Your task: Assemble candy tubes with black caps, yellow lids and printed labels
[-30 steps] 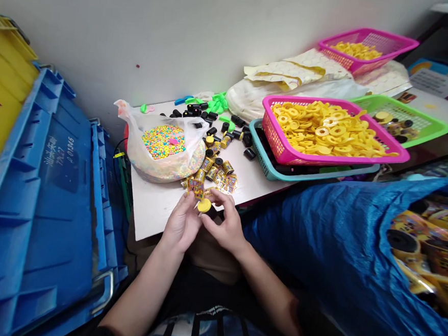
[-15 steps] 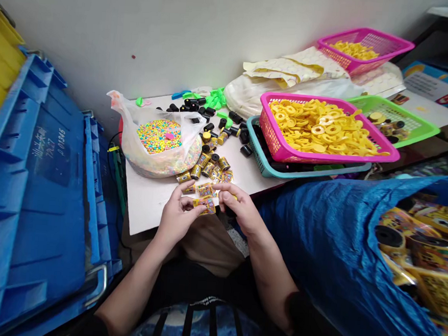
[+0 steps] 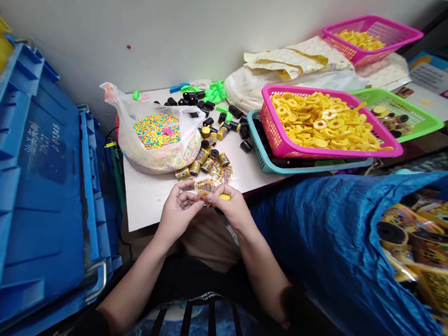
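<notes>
Over the front edge of the table (image 3: 144, 208), my left hand (image 3: 178, 208) pinches a small printed label (image 3: 203, 197) with a yellow, colourful pattern. The thumb and fingertips of my right hand (image 3: 233, 209) meet the same label at its other side, closed on it. A round yellow plastic piece (image 3: 225, 196) shows tucked in my right hand. Just beyond my fingers lies another printed label (image 3: 205, 184) on the table. Behind it are several small black cylinders wrapped in such labels (image 3: 208, 165), and more loose labels (image 3: 223, 174).
A plastic bag of coloured beads (image 3: 155, 163) sits on the left. Bare black cylinders (image 3: 209, 105) lie farther back. A pink basket of yellow pieces (image 3: 265, 130) rests on a teal basket (image 3: 261, 160). A blue sack (image 3: 320, 221) stands right, blue crates (image 3: 53, 202) left.
My right hand has moved left and down, from a pointing finger by the labels to a pinch on the label in my left hand. The view has shifted slightly.
</notes>
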### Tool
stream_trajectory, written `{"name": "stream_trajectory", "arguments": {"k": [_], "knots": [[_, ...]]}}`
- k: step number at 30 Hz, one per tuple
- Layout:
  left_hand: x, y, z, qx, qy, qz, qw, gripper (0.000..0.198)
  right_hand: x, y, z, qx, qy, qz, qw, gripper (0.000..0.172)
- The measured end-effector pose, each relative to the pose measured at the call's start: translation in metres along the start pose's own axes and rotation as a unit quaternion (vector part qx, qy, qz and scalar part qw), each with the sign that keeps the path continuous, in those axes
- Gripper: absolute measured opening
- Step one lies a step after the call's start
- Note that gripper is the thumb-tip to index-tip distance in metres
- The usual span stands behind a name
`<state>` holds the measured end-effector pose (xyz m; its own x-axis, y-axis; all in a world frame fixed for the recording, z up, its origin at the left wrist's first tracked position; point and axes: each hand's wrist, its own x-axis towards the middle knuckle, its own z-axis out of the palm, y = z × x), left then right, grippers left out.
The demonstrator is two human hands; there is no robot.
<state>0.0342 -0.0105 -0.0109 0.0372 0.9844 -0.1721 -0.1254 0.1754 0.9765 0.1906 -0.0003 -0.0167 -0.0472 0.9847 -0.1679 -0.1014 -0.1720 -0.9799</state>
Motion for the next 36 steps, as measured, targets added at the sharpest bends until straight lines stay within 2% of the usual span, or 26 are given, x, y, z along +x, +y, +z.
{"name": "stream_trajectory", "arguments": {"k": [3, 6, 9, 12, 14, 16, 18, 22, 28, 32, 36], "knots": [[0.001, 0.002, -0.003, 0.022, 0.016, -0.002, 1.000, 0.028, 0.000, 0.000, -0.004, 0.003, -0.031, -0.010, 0.999, 0.048], [0.001, 0.004, -0.008, 0.048, 0.012, 0.003, 0.999, 0.023, 0.000, -0.003, -0.007, -0.046, -0.087, -0.030, 0.995, 0.044], [0.001, 0.001, -0.011, 0.036, 0.027, 0.022, 0.999, 0.023, -0.001, -0.003, -0.007, -0.078, -0.102, -0.017, 0.992, 0.037], [0.003, -0.001, -0.013, 0.017, 0.052, 0.021, 0.998, 0.026, -0.003, -0.002, -0.008, -0.028, -0.084, -0.011, 0.996, 0.031], [0.003, 0.000, -0.015, 0.042, 0.063, 0.014, 0.997, 0.026, -0.003, -0.003, -0.012, 0.030, -0.035, -0.035, 0.998, 0.031], [0.002, 0.002, -0.015, 0.082, 0.057, 0.019, 0.995, 0.023, -0.003, -0.007, -0.019, 0.085, 0.016, -0.049, 0.995, 0.034], [0.001, 0.004, -0.015, 0.114, 0.043, 0.027, 0.992, 0.020, -0.004, -0.012, -0.024, 0.118, 0.035, -0.048, 0.991, 0.038], [0.000, 0.004, -0.014, 0.126, 0.022, 0.029, 0.991, 0.021, -0.008, -0.017, -0.028, 0.115, 0.010, -0.035, 0.993, 0.041], [0.001, 0.001, -0.016, 0.114, 0.017, 0.021, 0.993, 0.031, -0.009, -0.009, -0.028, 0.072, -0.045, -0.027, 0.996, 0.036], [0.001, -0.001, -0.016, 0.103, 0.007, 0.010, 0.995, 0.036, -0.009, -0.004, -0.031, 0.023, -0.069, -0.070, 0.995, 0.036], [-0.001, 0.000, -0.012, 0.050, -0.013, 0.003, 0.999, 0.035, -0.008, 0.001, -0.026, -0.033, -0.045, -0.126, 0.990, 0.033]]}}
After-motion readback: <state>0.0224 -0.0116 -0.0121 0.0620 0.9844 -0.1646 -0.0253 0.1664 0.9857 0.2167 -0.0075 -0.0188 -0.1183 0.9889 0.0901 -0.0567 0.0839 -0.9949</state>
